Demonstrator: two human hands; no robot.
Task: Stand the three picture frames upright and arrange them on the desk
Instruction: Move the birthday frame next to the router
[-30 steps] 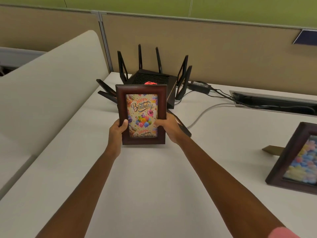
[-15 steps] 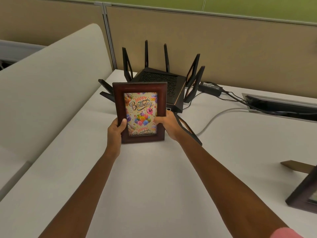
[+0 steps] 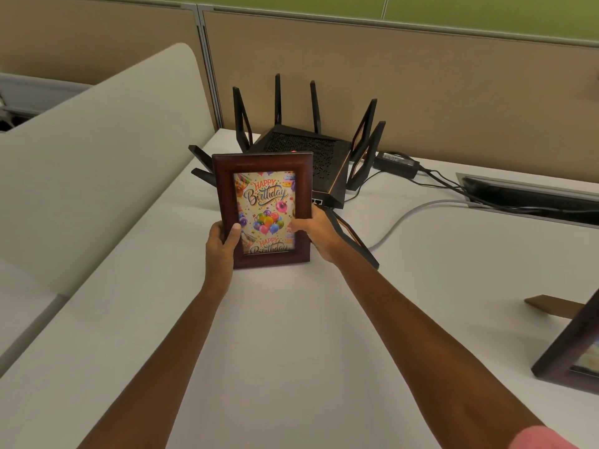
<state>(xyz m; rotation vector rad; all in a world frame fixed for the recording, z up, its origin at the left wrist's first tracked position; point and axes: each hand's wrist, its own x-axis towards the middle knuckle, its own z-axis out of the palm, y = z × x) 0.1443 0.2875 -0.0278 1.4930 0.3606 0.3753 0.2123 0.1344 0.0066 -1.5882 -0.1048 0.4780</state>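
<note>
2 hands grip a dark wooden birthday picture frame upright at the far left of the white desk, just in front of a black router. The left hand clasps its left edge, the right hand its right edge. Another frame sits at the right edge.
</note>
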